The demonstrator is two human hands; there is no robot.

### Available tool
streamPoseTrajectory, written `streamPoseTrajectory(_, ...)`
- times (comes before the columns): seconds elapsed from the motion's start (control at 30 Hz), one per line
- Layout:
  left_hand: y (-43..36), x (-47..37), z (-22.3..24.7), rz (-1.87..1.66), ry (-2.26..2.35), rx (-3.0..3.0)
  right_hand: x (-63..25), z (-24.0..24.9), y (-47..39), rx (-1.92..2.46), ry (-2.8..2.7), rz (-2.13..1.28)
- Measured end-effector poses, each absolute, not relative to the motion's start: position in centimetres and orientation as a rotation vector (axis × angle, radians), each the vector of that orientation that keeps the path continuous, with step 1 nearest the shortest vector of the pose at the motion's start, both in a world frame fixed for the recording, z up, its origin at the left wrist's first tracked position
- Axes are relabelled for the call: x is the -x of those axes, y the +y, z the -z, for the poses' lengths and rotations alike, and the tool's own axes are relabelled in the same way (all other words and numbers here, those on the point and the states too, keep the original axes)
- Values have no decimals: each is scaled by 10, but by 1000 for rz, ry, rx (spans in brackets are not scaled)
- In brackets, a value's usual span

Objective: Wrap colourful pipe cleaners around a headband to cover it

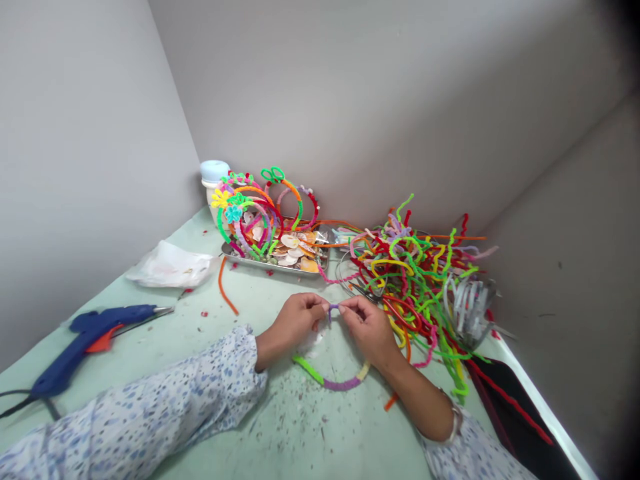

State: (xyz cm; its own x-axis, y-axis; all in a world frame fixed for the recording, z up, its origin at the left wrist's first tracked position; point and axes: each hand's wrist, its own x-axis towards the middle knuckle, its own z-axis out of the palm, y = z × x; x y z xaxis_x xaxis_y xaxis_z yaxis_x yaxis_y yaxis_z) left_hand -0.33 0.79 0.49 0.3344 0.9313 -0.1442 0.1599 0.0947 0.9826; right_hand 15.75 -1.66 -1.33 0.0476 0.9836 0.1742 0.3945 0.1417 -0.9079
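A short purple pipe cleaner [334, 307] is pinched between my two hands above the middle of the table, with one bit of it hanging down. My left hand [297, 319] grips its left end between thumb and finger. The right end is pinched by my right hand [369, 328]. Below them lies a curved, pipe-cleaner-wrapped band [343, 385] in green, purple and cream; its right end goes out of sight behind my right hand.
A blue glue gun [90, 340] lies at left near a clear plastic bag [173, 265]. Behind, a metal tray [280, 267] holds shells and wrapped headbands [270, 207], beside a white bottle [215, 183]. A tangled pile of pipe cleaners [415, 273] spreads at right.
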Motion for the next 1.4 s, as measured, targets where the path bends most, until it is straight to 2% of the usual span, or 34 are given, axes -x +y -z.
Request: streamPoseTrajectory(1.4, 5, 1, -12, -733, 1123, -1364, -157, 13, -17, 1382, -1493, -804)
